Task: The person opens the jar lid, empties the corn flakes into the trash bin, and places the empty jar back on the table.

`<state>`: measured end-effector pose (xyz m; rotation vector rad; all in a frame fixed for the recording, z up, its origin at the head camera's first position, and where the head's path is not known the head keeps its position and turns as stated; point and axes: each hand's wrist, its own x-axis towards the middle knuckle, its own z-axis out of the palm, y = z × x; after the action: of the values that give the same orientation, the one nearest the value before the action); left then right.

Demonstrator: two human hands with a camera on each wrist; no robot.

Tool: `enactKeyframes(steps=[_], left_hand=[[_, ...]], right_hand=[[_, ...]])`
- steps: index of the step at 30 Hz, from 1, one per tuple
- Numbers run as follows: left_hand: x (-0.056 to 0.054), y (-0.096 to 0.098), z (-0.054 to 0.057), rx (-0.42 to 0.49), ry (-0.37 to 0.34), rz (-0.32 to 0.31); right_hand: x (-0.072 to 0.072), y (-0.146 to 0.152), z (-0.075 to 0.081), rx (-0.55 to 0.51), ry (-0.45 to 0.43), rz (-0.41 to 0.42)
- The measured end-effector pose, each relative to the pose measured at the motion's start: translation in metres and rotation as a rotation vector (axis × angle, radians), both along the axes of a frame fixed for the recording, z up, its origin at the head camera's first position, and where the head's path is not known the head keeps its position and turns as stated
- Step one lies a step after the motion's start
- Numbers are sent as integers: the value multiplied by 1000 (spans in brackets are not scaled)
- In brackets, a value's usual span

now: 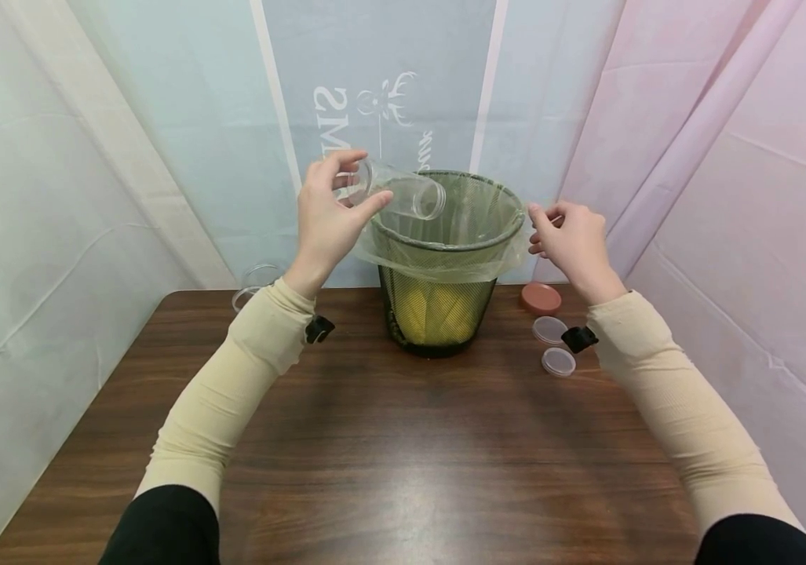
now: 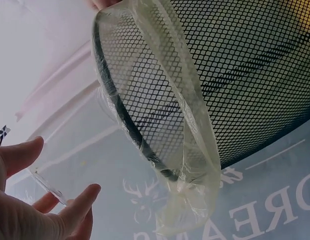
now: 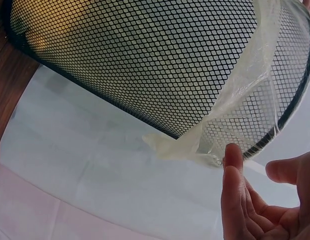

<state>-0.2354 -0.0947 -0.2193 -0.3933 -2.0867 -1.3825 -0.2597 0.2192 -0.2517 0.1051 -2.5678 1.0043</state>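
My left hand (image 1: 328, 205) holds a clear plastic jar (image 1: 410, 192) near one end, between thumb and fingers. The jar lies tilted sideways over the left part of the rim of a black mesh bin (image 1: 438, 302). In the left wrist view only a clear edge of the jar (image 2: 50, 186) shows by the fingers. A thin translucent bag (image 1: 438, 268) lines the bin and folds down over its rim. My right hand (image 1: 572, 239) is just outside the bin's right rim, fingers loosely bent, thumb apart from them in the right wrist view, holding nothing visible. Something yellow shows low through the mesh.
A reddish lid (image 1: 541, 298) and two translucent lids (image 1: 550, 329) lie right of the bin. Clear round containers (image 1: 254, 289) stand partly behind my left forearm. A printed cloth (image 1: 381, 47) hangs behind the brown wooden table (image 1: 403, 439).
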Motion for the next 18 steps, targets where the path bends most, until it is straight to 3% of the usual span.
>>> enactKeyframes(steps=[14,18], left_hand=[[3,0,-7,122,13,-83],[9,1,-6,166,11,-104]], right_hand=[[10,8,-2,80,35,-11],[12,11,-2,95,31,-15]])
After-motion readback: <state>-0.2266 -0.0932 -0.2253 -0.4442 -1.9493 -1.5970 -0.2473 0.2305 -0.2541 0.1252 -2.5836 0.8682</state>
